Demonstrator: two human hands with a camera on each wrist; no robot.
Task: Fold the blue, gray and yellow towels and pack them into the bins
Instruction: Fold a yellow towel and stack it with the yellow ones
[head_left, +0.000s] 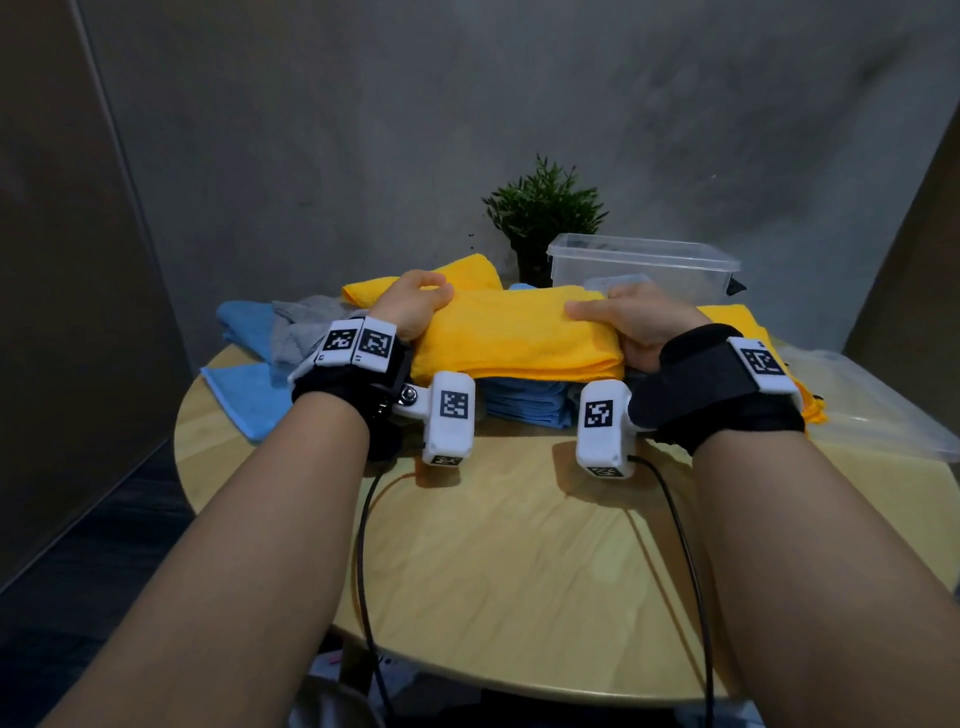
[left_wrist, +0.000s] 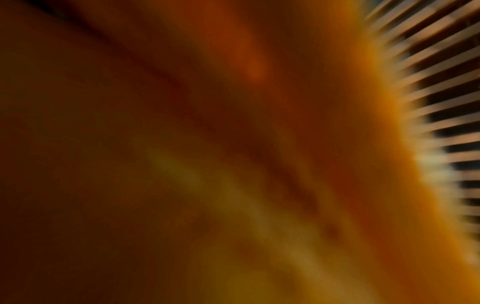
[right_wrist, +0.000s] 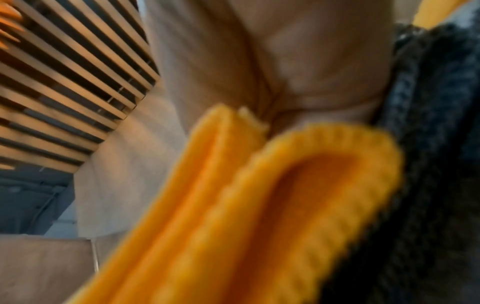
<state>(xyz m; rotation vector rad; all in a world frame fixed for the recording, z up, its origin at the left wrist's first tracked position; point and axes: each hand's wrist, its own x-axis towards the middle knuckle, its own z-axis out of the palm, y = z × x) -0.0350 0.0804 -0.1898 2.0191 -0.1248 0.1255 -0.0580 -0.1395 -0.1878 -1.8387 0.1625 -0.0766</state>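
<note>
Round wooden table (head_left: 498, 561), pale grain, its front half bare. On its left edge a blue towel (head_left: 244, 395) lies spread, a crumpled gray towel (head_left: 306, 327) just behind. At centre sits a folded blue stack (head_left: 524, 402). A clear plastic bin (head_left: 644, 267) and potted plant (head_left: 543, 218) stand at the back, a clear lid (head_left: 883, 410) on the right.

The yellow towel (head_left: 519, 332) is soft, matt, nubbly cloth. The bench (head_left: 519, 571) is smooth pale wood. The bin (head_left: 644, 270) is clear glossy plastic.

two hands (head_left: 415, 306), one bin (head_left: 644, 270) (clear), one plant (head_left: 543, 208)
</note>
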